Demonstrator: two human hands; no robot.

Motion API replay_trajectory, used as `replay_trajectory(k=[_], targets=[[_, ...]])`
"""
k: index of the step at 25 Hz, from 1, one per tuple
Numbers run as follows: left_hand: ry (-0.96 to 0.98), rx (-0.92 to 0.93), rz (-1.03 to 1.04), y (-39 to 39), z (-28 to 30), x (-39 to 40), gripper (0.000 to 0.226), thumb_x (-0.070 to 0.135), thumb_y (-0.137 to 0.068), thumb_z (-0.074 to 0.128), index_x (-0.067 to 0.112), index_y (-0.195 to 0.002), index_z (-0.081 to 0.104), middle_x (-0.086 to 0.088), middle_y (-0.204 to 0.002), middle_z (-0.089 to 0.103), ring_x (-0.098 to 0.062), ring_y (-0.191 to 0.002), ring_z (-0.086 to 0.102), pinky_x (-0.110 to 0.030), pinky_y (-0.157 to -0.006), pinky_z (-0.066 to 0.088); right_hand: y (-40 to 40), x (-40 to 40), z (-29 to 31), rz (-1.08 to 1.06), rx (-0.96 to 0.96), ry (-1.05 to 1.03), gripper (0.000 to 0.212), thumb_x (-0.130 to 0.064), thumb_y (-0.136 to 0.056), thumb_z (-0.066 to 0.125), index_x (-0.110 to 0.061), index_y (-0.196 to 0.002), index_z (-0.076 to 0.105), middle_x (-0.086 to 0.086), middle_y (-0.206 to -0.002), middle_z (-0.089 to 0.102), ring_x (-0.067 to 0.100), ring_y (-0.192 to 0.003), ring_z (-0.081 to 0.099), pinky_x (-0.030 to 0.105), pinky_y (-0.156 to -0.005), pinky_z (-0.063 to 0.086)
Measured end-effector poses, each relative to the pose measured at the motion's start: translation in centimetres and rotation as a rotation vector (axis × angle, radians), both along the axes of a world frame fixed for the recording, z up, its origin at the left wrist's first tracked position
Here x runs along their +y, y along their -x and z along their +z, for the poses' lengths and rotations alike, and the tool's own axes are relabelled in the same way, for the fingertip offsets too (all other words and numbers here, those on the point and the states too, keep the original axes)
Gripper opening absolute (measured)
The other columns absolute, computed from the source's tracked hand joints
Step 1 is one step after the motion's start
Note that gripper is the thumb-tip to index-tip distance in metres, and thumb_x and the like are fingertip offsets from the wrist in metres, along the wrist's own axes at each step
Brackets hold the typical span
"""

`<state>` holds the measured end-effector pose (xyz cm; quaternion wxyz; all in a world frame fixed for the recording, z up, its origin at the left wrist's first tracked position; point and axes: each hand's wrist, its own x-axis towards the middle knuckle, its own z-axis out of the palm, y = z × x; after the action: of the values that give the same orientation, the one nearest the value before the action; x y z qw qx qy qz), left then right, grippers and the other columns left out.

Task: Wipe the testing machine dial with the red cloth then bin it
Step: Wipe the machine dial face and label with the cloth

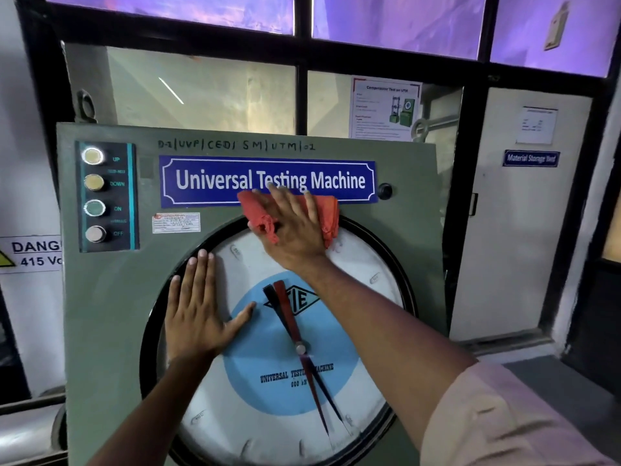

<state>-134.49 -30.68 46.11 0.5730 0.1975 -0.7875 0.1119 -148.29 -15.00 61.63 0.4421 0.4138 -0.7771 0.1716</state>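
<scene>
Red cloth [253, 211] pressed on dial [262, 358] top under right hand [295, 230], fingers [311, 210] straight; left hand [198, 314] flat on dial left, empty.

The cloth [257, 210] is seen in orange-red; the dial [255, 361] is coloured white around a light-blue centre; the nameplate [215, 181] is lettered white on blue

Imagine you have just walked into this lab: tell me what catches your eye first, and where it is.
The big round dial, with its blue centre and two long pointers, fills the lower middle of the green machine front. At its top edge the right hand presses a red cloth flat, overlapping the lower edge of the blue Universal Testing Machine sign, while the left hand lies flat on the dial's left side.
</scene>
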Motion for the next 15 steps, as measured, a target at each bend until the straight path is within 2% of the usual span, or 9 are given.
replay_trajectory(k=[4, 8, 13, 15], targets=[[-0.027, -0.031, 0.006, 0.0, 0.0, -0.1, 0.118, 0.091, -0.089, 0.034, 0.016, -0.176, 0.009, 0.0, -0.185, 0.006, -0.018, -0.171, 0.009, -0.041, -0.139, 0.005, 3.6, 4.9, -1.6, -0.05, -0.171, 0.247, 0.072, -0.061, -0.106, 0.045, -0.027, -0.168, 0.031, 0.001, -0.174, 0.035, 0.024, -0.16, 0.03, 0.048, -0.132, 0.005], [-0.042, -0.041, 0.004, 0.0, 0.0, -0.2, 0.119, 0.092, -0.087, 0.032, 0.016, -0.176, 0.006, 0.0, -0.185, 0.003, -0.017, -0.171, 0.006, -0.04, -0.139, 0.001, 6.3, 10.5, -5.7, -0.131, -0.309, 0.461, 0.072, -0.054, -0.103, 0.053, -0.022, -0.166, 0.036, 0.001, -0.167, 0.045, 0.026, -0.152, 0.042, 0.047, -0.126, 0.023], [-0.059, -0.048, 0.002, 0.1, 0.2, -0.3, 0.12, 0.093, -0.086, 0.032, 0.017, -0.176, 0.004, 0.001, -0.185, 0.001, -0.017, -0.171, 0.005, -0.039, -0.139, -0.002, 6.6, 14.5, -12.4, -0.248, -0.47, 0.713, 0.079, -0.044, -0.1, 0.066, -0.016, -0.167, 0.033, 0.009, -0.166, 0.046, 0.034, -0.148, 0.049, 0.053, -0.121, 0.034], [-0.06, -0.047, -0.008, 0.0, 0.1, -0.2, 0.12, 0.092, -0.086, 0.032, 0.017, -0.176, 0.004, 0.001, -0.185, 0.001, -0.017, -0.171, 0.005, -0.04, -0.139, -0.001, 6.3, 14.6, -13.5, -0.293, -0.465, 0.703, 0.082, -0.04, -0.102, 0.064, -0.012, -0.169, 0.026, 0.013, -0.172, 0.036, 0.035, -0.157, 0.038, 0.058, -0.124, 0.03]])
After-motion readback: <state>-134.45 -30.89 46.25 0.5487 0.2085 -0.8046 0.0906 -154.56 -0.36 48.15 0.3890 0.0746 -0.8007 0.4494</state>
